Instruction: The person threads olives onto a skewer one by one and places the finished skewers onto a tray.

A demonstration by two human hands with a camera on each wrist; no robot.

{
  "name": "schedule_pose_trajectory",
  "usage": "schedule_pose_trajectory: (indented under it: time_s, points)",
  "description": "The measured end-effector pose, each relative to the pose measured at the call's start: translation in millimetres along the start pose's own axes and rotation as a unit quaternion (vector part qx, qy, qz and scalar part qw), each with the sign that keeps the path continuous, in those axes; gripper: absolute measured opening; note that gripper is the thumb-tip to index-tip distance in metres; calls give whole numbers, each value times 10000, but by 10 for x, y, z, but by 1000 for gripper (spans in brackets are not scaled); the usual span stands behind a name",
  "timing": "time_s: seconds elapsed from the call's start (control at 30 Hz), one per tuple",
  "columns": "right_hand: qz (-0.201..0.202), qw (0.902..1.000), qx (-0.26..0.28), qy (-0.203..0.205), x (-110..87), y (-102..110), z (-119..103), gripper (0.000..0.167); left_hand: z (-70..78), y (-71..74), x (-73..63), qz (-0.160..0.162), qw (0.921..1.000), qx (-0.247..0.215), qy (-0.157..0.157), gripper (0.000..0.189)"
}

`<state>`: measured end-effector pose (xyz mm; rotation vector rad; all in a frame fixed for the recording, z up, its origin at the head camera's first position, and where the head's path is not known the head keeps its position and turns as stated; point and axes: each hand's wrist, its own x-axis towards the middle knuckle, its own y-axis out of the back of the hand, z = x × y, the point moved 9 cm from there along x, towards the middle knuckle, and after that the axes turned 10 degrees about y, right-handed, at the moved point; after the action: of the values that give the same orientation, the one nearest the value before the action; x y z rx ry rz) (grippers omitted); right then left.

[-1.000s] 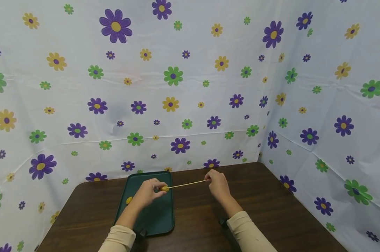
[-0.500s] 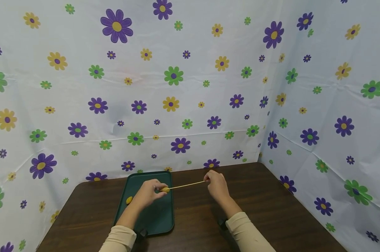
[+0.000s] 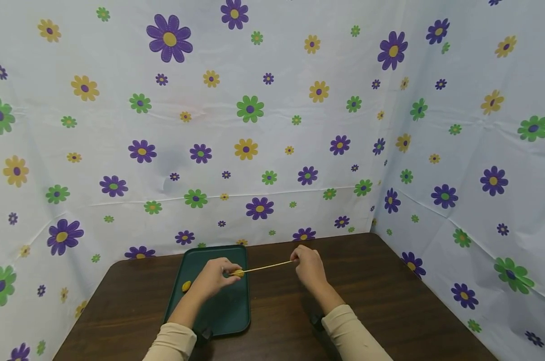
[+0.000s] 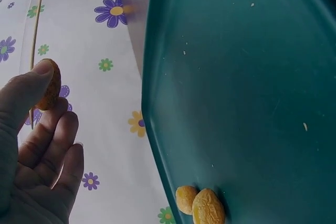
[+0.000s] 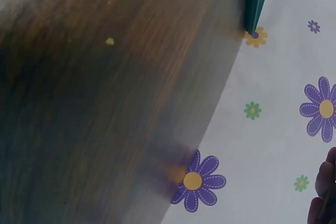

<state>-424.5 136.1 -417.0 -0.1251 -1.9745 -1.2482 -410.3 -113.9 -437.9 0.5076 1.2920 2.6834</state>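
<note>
Over the green tray [image 3: 227,306], my left hand [image 3: 213,277] pinches a small yellow potato [image 4: 51,85] between thumb and fingers. A thin wooden skewer [image 3: 269,266] stretches from the potato to my right hand [image 3: 309,268], whose fingertips pinch its far end above the table. In the left wrist view the skewer's pointed tip shows below the potato, near the fingers; whether it runs through or alongside the potato I cannot tell. Two more wrinkled potatoes [image 4: 208,208] lie side by side at the tray's edge. Only a few fingers of the right hand show in the right wrist view.
A dark brown wooden table [image 3: 281,311] carries the tray on its left half. White flower-printed sheets [image 3: 272,125] hang behind and to the right. A small yellow crumb [image 5: 109,41] lies on the table, and pale crumbs dot the tray.
Both hands keep their grips on the potato and skewer. The right hand has drifted slightly left and down, and the head view has shifted a little.
</note>
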Motion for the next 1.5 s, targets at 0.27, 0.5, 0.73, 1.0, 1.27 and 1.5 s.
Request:
schedule_pose_trajectory:
  time_s: [0.27, 0.5, 0.73, 1.0, 1.27, 1.5]
  points:
    - [-52, 10000, -30, 2, 12, -26, -24, 28, 18, 11, 3, 63, 9999, 40, -113, 15]
    - [-19, 10000, 38, 45, 7, -37, -48, 30, 23, 2, -7, 35, 9998, 68, -169, 14]
    - [30, 9999, -8, 135, -4, -22, -97, 31, 24, -9, -7, 43, 9997, 143, -215, 15]
    - [-52, 9999, 74, 49, -2, -27, -120, 31, 30, -10, -10, 28, 9996, 115, -240, 15]
    - [86, 9998, -50, 143, -9, -24, -138, 33, 27, -24, 0, -15, 9998, 41, -214, 15]
    - [88, 9999, -53, 134, -13, -32, -139, 32, 38, -31, 2, -46, 9999, 63, -110, 15]
